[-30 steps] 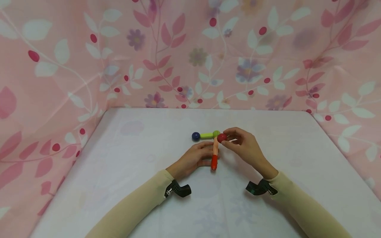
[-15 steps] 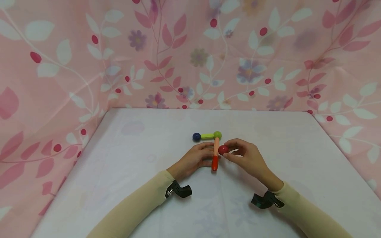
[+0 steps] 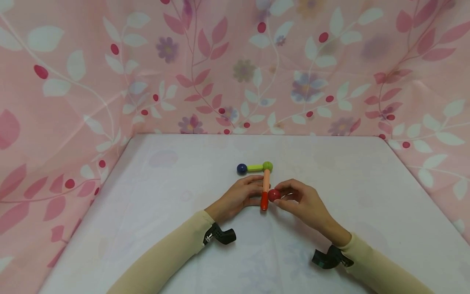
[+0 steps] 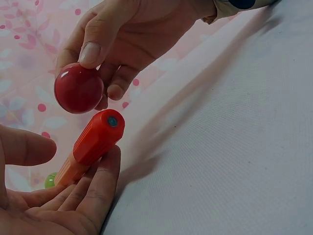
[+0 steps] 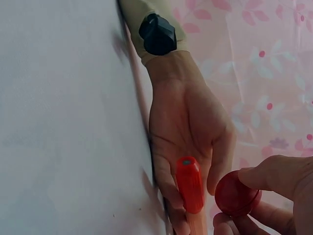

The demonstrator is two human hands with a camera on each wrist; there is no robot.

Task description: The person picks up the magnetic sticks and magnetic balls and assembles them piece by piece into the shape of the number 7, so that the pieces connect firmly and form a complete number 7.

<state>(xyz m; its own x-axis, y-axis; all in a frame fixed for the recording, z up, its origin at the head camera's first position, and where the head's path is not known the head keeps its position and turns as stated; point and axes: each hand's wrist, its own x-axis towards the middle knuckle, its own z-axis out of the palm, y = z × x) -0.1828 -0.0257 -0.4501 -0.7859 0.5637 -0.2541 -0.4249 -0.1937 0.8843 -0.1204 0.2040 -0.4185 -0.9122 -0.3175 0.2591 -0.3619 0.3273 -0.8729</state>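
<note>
My right hand [image 3: 304,203] pinches a red ball [image 3: 274,195] between thumb and fingers, beside the near end of a toy stick [image 3: 266,183]. That stick is red at the near end and pale orange farther on, with a small metal disc in its end face [image 4: 113,121]. It lies along the fingers of my left hand [image 3: 236,196], which are extended beneath it; the thumb [image 4: 29,146] stands apart from it. A green ball [image 3: 267,166] joins the stick's far end to a short lime stick [image 3: 255,168], which ends at a dark blue ball [image 3: 242,168].
A white table [image 3: 176,183] lies under both hands. Pink floral cloth [image 3: 235,65] hangs behind it and along its sides. Each sleeved wrist carries a small black camera [image 3: 222,235].
My right hand has brought the red ball from beside the green ball down toward me, along the stick to its red end. My left hand and the joined pieces stay in place.
</note>
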